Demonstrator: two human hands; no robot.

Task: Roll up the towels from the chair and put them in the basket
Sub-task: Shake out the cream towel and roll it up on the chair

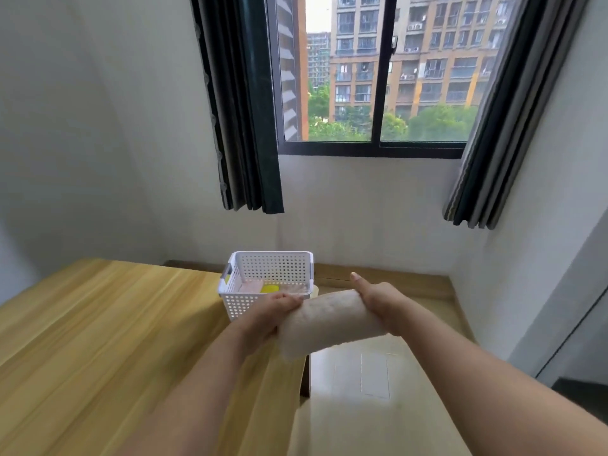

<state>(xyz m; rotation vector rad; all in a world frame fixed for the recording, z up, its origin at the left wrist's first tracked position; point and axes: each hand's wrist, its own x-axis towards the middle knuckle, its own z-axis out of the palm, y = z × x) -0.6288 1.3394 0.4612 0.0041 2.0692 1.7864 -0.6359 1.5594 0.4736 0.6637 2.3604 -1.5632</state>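
I hold a rolled white towel (pixel 329 320) in the air with both hands, just in front of and to the right of the white perforated basket (pixel 269 268). My left hand (pixel 269 315) grips the roll's left end. My right hand (pixel 378 301) grips its right end, thumb up. The basket stands on the wooden table (pixel 98 324) near its far right corner. Inside it lie a pinkish rolled towel (pixel 250 286) and a yellow one (pixel 270 288). The chair is out of view.
The table's right edge runs under my left forearm, with pale floor (pixel 362 373) to its right. A wall with a window (pixel 371 70) and dark curtains (pixel 243 103) lies behind. A grey door (pixel 579 307) stands at the right.
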